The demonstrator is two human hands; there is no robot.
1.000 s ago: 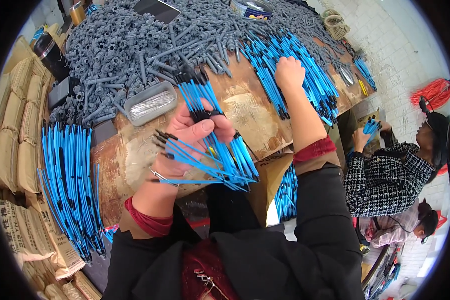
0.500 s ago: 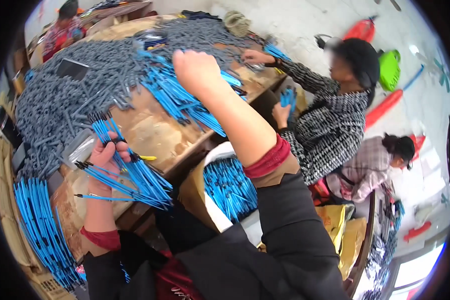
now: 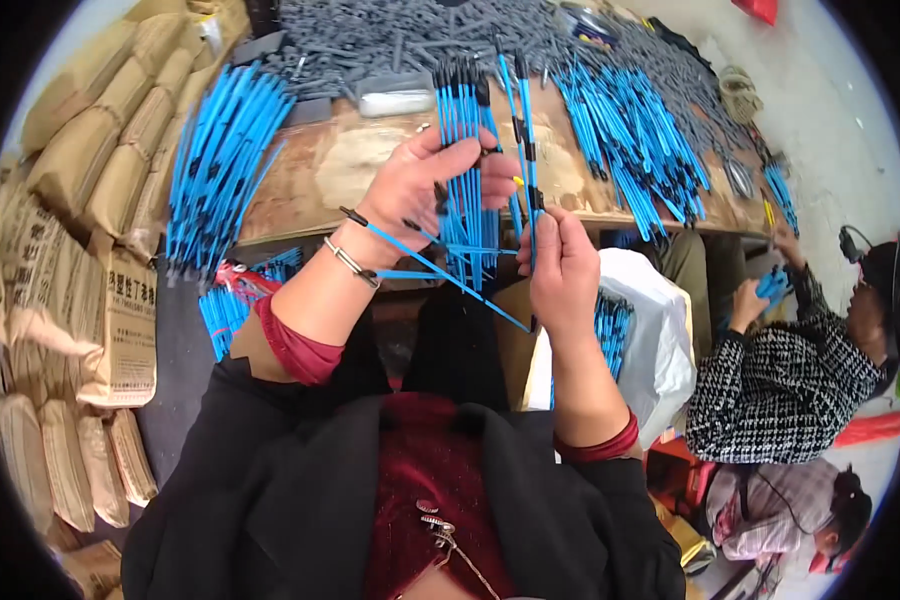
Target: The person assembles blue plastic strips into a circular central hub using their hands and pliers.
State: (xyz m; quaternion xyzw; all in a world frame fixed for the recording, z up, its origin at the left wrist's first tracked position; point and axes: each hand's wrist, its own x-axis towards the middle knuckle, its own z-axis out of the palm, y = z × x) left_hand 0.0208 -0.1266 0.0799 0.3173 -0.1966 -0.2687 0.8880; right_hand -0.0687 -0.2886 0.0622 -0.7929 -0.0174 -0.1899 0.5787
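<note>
My left hand is wrapped around a bundle of thin blue sticks with black ends. They stand mostly upright, while a few loose ones slant across below the wrist. Close on its right, my right hand pinches a couple of long blue sticks with black bands between thumb and fingers. Both hands are over the front edge of the wooden table. What the black fittings are, I cannot make out.
Blue sticks lie in piles on the left and right. Grey tube-like parts cover the far side, near a clear plastic box. A white-lined sack holds more sticks. Brown paper sacks line the left. A co-worker sits right.
The view has swung to the left. My right hand has come back from the table's stick pile to beside my left hand, and sticks now show in it. The left hand keeps its bundle.
</note>
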